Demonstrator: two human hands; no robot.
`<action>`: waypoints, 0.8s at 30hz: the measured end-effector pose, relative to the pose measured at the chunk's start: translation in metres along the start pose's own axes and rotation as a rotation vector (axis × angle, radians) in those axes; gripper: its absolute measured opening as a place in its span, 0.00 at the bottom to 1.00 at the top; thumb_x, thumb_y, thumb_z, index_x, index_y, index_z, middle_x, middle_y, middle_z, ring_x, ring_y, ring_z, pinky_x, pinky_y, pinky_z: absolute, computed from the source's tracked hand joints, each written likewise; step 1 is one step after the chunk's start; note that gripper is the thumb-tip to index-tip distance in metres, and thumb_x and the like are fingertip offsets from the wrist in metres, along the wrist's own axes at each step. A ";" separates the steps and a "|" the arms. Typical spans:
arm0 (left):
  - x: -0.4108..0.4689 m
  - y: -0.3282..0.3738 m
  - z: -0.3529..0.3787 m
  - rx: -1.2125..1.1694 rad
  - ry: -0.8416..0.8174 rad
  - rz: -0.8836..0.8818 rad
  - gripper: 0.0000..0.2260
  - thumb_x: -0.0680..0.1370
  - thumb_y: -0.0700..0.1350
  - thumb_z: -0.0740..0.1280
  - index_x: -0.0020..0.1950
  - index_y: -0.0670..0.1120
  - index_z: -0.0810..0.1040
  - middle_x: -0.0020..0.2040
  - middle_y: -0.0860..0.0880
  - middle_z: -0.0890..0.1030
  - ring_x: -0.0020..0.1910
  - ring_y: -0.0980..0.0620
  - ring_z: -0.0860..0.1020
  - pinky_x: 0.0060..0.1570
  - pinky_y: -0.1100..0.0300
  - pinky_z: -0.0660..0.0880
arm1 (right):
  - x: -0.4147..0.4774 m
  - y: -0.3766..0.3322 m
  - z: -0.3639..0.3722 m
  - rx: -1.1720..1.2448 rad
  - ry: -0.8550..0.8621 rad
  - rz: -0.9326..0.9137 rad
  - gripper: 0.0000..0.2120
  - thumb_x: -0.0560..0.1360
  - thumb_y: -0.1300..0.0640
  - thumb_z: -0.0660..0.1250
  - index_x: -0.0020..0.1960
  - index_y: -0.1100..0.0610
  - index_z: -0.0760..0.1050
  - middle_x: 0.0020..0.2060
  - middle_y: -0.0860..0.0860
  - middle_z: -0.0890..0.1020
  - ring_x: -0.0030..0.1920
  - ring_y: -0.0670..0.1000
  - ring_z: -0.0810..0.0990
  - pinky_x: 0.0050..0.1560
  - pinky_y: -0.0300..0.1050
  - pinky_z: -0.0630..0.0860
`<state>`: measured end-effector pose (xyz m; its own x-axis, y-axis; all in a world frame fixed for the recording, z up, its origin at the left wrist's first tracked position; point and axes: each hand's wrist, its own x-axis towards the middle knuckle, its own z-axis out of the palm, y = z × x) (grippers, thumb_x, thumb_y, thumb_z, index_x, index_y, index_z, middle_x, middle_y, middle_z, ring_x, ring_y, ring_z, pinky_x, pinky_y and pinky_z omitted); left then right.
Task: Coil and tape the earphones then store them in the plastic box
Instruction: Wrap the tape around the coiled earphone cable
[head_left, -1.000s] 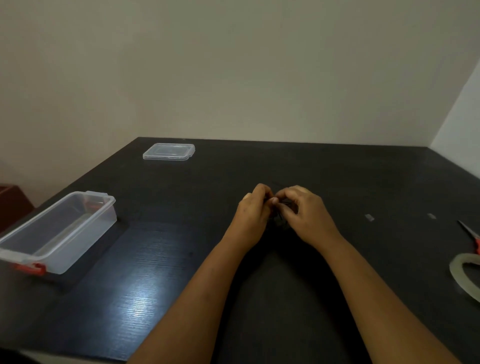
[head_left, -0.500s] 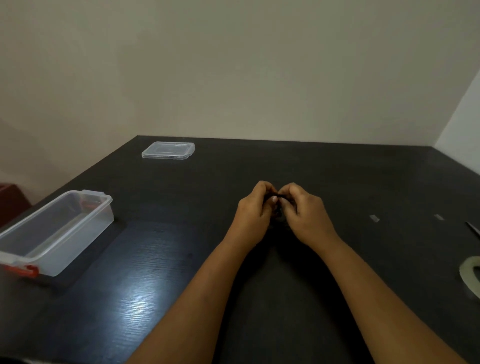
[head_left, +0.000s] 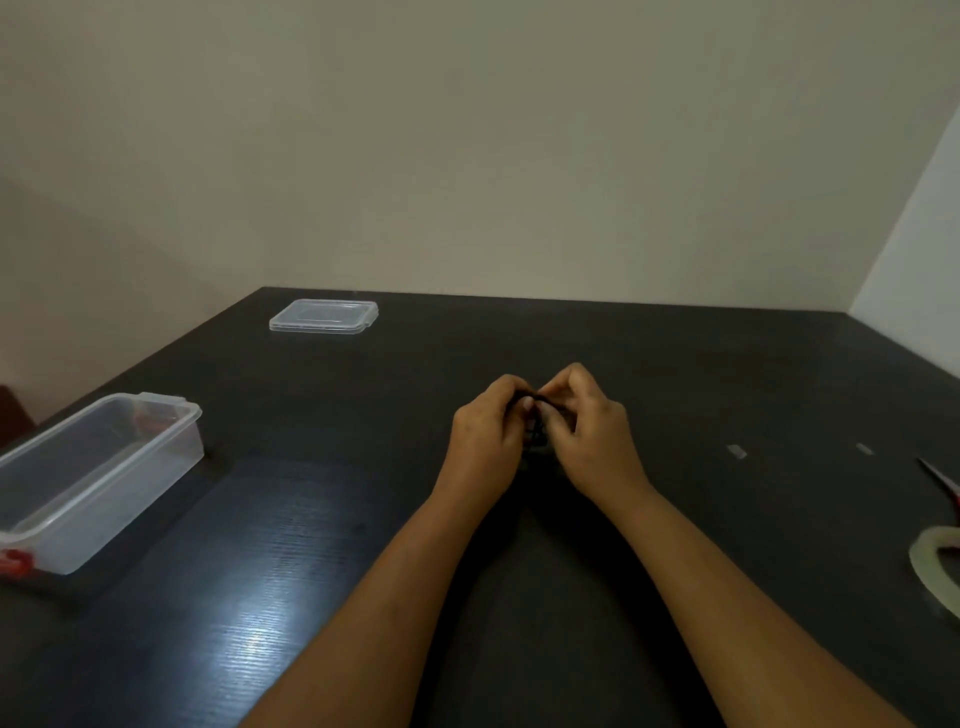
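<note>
Both hands — left hand (head_left: 485, 431) and right hand (head_left: 592, 434) — pinch the dark earphones (head_left: 537, 421) between them above the bench (head_left: 727, 374), plastic box (head_left: 130, 457) well apart at left.

table (head_left: 322, 545): dark woodgrain, slight sheen | plastic box (head_left: 104, 467): clear glossy plastic | lid (head_left: 323, 316): clear plastic

There are two hands (head_left: 485, 431) (head_left: 592, 436), one box (head_left: 104, 493), one lid (head_left: 323, 315), one tape roll (head_left: 930, 561), one scissors (head_left: 943, 480), two tape scraps (head_left: 736, 451) (head_left: 864, 449).

Plastic box (head_left: 104, 467) left on table (head_left: 291, 597), lid (head_left: 323, 316) behind – tape roll (head_left: 935, 566), scissors (head_left: 943, 483) right
</note>
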<state>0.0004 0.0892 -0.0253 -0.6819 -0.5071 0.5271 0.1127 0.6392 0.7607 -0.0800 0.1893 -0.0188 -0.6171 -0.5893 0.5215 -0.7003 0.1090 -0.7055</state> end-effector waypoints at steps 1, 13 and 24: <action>0.000 0.000 0.000 -0.011 0.006 0.000 0.05 0.79 0.39 0.60 0.47 0.45 0.76 0.39 0.50 0.78 0.37 0.57 0.78 0.37 0.60 0.78 | 0.000 0.000 0.000 0.008 0.013 -0.009 0.03 0.77 0.59 0.65 0.47 0.55 0.71 0.41 0.47 0.83 0.43 0.44 0.83 0.44 0.50 0.81; -0.003 0.010 -0.001 -0.139 0.058 -0.065 0.06 0.79 0.37 0.61 0.44 0.45 0.74 0.37 0.52 0.75 0.34 0.67 0.75 0.33 0.74 0.70 | 0.000 -0.001 -0.001 0.046 0.090 -0.151 0.06 0.76 0.59 0.68 0.41 0.57 0.74 0.33 0.50 0.81 0.34 0.50 0.81 0.32 0.56 0.77; -0.002 0.007 0.001 -0.238 0.045 -0.170 0.06 0.80 0.42 0.60 0.46 0.46 0.76 0.41 0.47 0.79 0.42 0.49 0.80 0.44 0.52 0.81 | -0.001 -0.005 -0.006 0.056 0.027 -0.205 0.09 0.75 0.65 0.68 0.50 0.54 0.81 0.44 0.43 0.83 0.43 0.41 0.83 0.42 0.34 0.79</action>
<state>0.0018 0.0951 -0.0219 -0.6735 -0.6237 0.3967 0.1699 0.3917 0.9043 -0.0778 0.1941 -0.0137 -0.4736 -0.5732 0.6687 -0.7917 -0.0556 -0.6084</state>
